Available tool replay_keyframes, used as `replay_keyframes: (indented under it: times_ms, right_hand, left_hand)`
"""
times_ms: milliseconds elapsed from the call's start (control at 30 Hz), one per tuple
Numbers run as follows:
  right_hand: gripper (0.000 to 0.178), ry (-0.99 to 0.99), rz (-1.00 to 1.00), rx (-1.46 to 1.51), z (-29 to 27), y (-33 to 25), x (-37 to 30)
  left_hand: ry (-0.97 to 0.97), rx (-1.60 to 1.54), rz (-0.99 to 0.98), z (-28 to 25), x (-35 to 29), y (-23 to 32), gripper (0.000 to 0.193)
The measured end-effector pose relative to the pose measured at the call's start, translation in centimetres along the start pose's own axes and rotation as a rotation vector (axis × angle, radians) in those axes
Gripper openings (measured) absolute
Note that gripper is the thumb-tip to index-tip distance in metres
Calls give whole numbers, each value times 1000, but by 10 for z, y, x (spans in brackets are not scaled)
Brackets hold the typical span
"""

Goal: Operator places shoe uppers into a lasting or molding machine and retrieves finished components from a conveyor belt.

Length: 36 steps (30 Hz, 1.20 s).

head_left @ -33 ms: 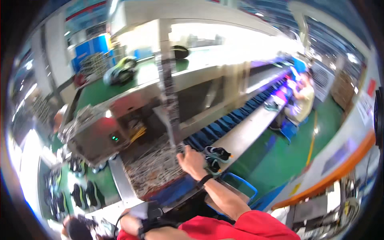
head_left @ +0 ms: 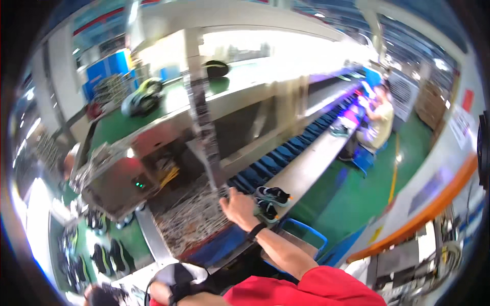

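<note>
My right hand (head_left: 238,208) reaches forward with its fingers curled, at the foot of the upright post (head_left: 200,107) and the near end of the dark blue slats (head_left: 275,162). What is under its fingers, if anything, is hidden. Just right of it, a pair of black and white sneakers (head_left: 274,196) sits on the pale ledge beside the slats. My left hand (head_left: 159,293) is low in the picture, by a dark and white object (head_left: 191,274) too blurred to name. Its fingers do not show; a black band circles that wrist.
A metal machine box (head_left: 120,183) with green lights stands left of a littered board (head_left: 189,224). Several dark shoes (head_left: 109,257) stand on green at lower left. A blue-rimmed crate (head_left: 309,232) is beside my right forearm. A person (head_left: 376,117) sits farther along the line.
The whole view has shifted slightly, so most things appear farther left. My left hand has moved a little, and a white part shows beside it. The right hand stays by the post.
</note>
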State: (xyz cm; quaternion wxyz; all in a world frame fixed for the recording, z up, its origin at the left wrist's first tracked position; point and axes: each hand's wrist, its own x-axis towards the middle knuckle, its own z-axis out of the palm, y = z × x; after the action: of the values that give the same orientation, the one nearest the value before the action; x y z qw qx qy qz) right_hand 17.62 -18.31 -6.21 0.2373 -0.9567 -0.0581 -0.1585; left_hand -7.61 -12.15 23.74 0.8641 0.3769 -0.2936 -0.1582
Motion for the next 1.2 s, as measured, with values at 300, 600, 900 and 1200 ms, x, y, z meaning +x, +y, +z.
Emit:
replay_keyframes:
  times_ms: [300, 600, 900, 1200]
  right_hand:
    - [44, -9, -35, 91, -2, -3, -1]
    - [44, 35, -32, -22, -5, 11, 4]
    - [49, -69, 51, 67, -12, -9, 4]
    - [45, 177, -7, 259, 0, -1, -7]
  left_hand:
    - [-376, -215, 480, -40, 10, -39, 94]
    - [-619, -169, 692, -83, 15, -28, 125]
    - [-182, 1223, 329, -201, 30, 128, 61]
    - [711, 2282, -77, -424, 119, 259, 88]
